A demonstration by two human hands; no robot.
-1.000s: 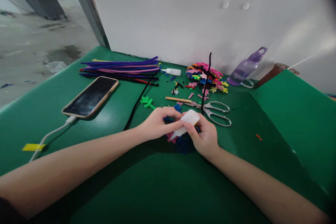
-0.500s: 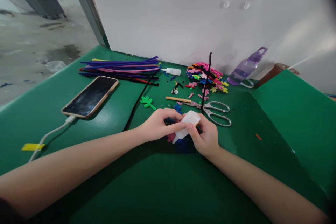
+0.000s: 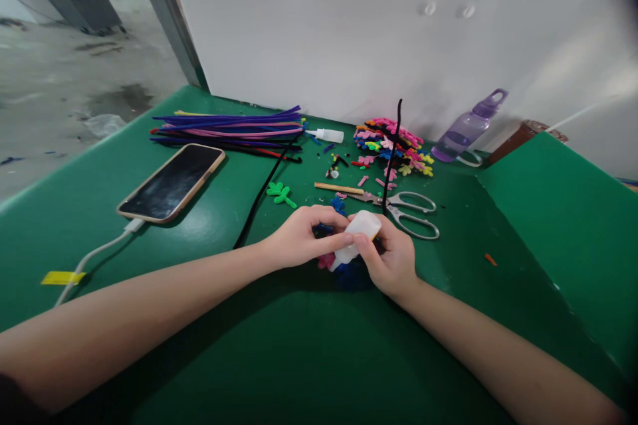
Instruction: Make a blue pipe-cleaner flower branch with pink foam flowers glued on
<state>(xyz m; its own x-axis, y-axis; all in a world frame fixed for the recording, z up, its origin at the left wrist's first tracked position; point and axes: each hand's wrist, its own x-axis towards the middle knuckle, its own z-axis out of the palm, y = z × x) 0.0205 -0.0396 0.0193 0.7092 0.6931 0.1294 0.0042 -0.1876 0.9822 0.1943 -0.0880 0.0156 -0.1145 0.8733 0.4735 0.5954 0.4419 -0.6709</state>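
Between both hands is a white squeeze bottle (image 3: 363, 227), tilted with its narrow nozzle pointing down and to the left. My right hand (image 3: 391, 259) is closed around its right side, thumb against the front. From the other side, the thumb of my left hand (image 3: 302, 236) presses on the bottle, and its fingers curl behind, partly hidden. Below and behind the hands lie blue fuzzy pipe-cleaner shapes (image 3: 351, 277) and a pink one (image 3: 325, 261), largely covered. A green leaf-shaped pipe-cleaner piece (image 3: 280, 193) rests beyond my left hand.
Scissors (image 3: 411, 212) and a wooden stick (image 3: 339, 188) lie just beyond my hands. Farther back are bundled pipe cleaners (image 3: 229, 129), another small white bottle (image 3: 329, 135), a colourful pile of shapes (image 3: 391, 146) and a purple water bottle (image 3: 461, 133). At left, a phone (image 3: 172, 182) is plugged into a cable.
The bottle's nozzle end has shifted very slightly, up and to the right. Both hands keep nearly the same place and grip.
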